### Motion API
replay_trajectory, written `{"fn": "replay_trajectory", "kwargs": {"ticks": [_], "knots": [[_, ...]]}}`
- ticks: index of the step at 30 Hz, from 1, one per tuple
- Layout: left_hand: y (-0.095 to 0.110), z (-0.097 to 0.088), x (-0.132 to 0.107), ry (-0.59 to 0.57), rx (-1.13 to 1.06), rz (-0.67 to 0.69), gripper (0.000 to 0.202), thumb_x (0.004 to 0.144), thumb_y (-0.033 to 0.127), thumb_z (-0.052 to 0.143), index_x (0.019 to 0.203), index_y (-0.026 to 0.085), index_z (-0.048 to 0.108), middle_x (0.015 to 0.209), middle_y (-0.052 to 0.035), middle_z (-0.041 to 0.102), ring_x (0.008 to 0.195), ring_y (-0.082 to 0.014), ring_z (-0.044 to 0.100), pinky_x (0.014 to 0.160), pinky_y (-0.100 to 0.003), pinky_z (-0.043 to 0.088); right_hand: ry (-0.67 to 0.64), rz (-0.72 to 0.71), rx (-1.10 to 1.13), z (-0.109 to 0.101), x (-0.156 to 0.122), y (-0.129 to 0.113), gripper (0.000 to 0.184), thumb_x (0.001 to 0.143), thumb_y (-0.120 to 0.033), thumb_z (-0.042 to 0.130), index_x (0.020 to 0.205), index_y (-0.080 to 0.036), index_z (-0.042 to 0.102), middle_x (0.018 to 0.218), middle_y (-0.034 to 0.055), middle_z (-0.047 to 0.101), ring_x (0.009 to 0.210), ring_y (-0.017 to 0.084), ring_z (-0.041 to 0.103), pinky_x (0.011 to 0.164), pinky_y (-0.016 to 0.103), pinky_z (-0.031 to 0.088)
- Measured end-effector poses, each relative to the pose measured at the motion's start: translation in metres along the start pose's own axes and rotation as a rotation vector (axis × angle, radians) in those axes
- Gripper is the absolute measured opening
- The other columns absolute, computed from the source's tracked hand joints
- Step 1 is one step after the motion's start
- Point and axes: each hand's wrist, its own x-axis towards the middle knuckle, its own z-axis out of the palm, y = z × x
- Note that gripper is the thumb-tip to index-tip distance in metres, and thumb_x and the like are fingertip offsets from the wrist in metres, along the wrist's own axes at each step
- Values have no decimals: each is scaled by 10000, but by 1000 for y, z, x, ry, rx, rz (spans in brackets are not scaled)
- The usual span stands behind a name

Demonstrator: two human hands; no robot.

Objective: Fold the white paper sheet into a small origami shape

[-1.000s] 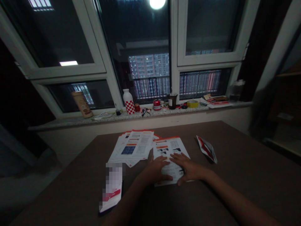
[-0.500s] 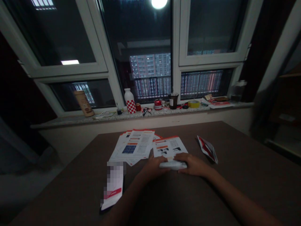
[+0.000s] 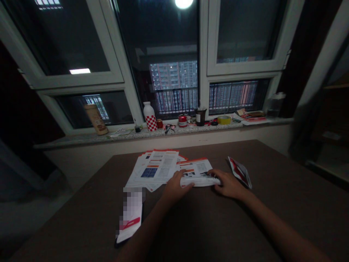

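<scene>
A printed sheet of paper (image 3: 200, 166) with an orange top edge lies on the table before me. Its near end is folded or rolled over into a thick white edge; which of the two I cannot tell. At the left end of that edge, my left hand (image 3: 174, 186) is closed, thumb in front and fingers on top. My right hand (image 3: 228, 185) grips the right end in the same manner. Just left of the sheet, several more printed papers (image 3: 163, 165) lie overlapped and fanned out.
A phone (image 3: 131, 222) with a partly blurred screen lies near my left forearm. To the right rests a folded red-and-white packet (image 3: 240, 172) on the dark table (image 3: 218, 233). Beyond, the windowsill (image 3: 122, 137) carries a checkered bottle (image 3: 150, 117), a tan tumbler (image 3: 96, 119) and yellow tape (image 3: 224, 120).
Both hands have shifted slightly away from me and farther apart. The thick edge has moved forward with them, and less of the printed sheet shows flat.
</scene>
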Motion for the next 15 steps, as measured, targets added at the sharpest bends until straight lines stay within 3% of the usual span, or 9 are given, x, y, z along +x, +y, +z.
{"fn": "replay_trajectory", "kwargs": {"ticks": [5, 9, 15], "knots": [[2, -1, 1, 46, -5, -50, 633, 845, 531, 561, 1354, 172, 445, 1359, -124, 521, 1262, -282, 490, 1057, -404, 400, 104, 83, 65, 9, 4, 9, 421, 751, -209, 557, 1172, -221, 544, 1119, 75, 631, 983, 236, 625, 855, 352, 487], [-3, 2, 3, 29, -2, -40, 705, 822, 549, 589, 1392, 179, 402, 1389, -125, 497, 1277, -294, 478, 1066, -407, 388, 156, 103, 85, 17, 8, 17, 428, 794, -215, 538, 1222, -204, 516, 1144, 89, 588, 1050, 235, 589, 922, 373, 467], [-9, 9, 7, 11, 26, -81, 781, 813, 376, 629, 1470, 171, 261, 1448, -144, 429, 1312, -277, 438, 1083, -382, 367, 225, 130, 79, 25, 9, 20, 508, 868, -278, 498, 1360, -224, 387, 1278, 105, 493, 1222, 248, 485, 1063, 412, 380]]}}
